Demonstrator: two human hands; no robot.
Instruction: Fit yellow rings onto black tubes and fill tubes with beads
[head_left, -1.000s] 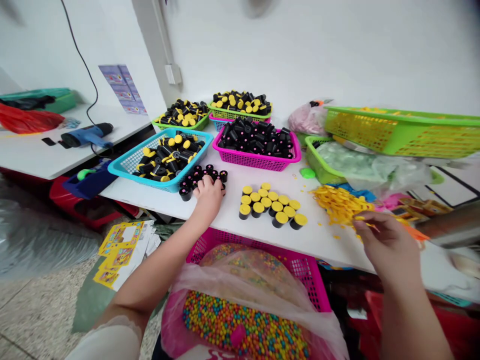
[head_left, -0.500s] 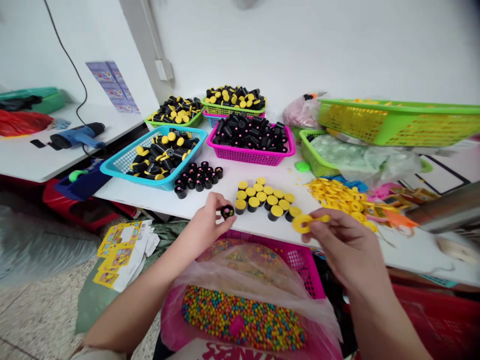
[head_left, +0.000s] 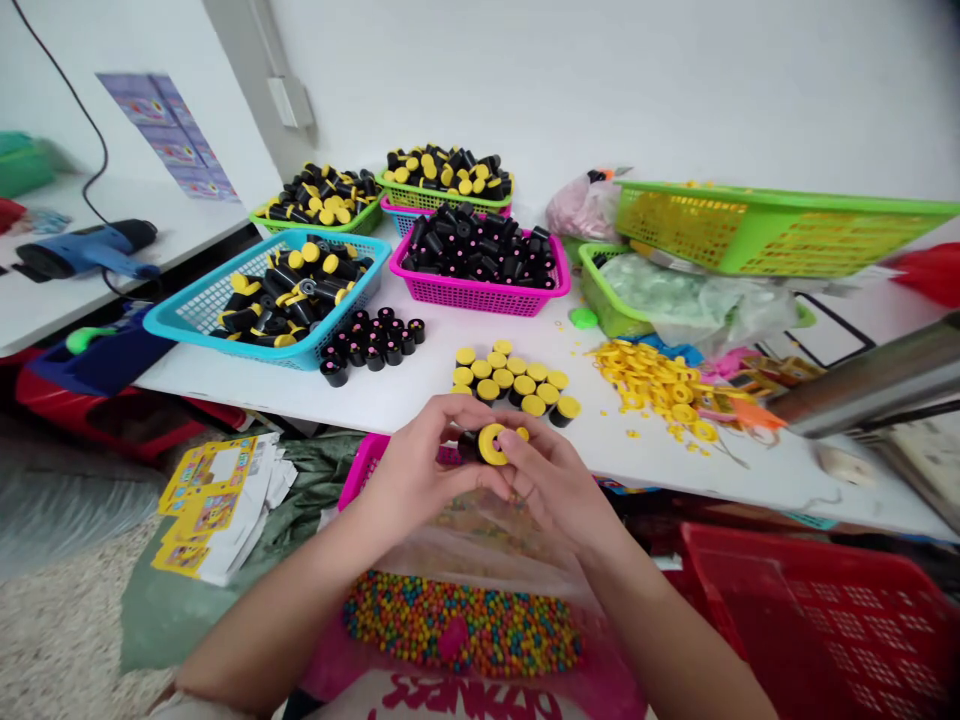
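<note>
My left hand (head_left: 426,455) is closed around a small black cylinder (head_left: 469,443) above the bag of candy. Against the cylinder's end, my right hand (head_left: 551,470) presses a yellow ring-shaped piece (head_left: 493,444) between thumb and fingers. Just beyond my hands stand several black cylinders with yellow tops (head_left: 533,405), grouped upright on the white table (head_left: 405,395). Left of them is a group of black cylinders with pink centres (head_left: 373,356). Loose yellow pieces (head_left: 660,385) lie in a pile to the right. Colourful candy balls (head_left: 480,625) fill the bag below my hands.
A blue basket (head_left: 169,318), a magenta basket (head_left: 480,297) and green baskets (head_left: 780,225) stand at the back. A blue heat gun (head_left: 82,250) lies on the left table. A red crate (head_left: 817,610) is at the lower right.
My hands have come together, bringing the yellow ring from the right onto the black cylinder's end. The view has shifted, so the table's objects appear further left.
</note>
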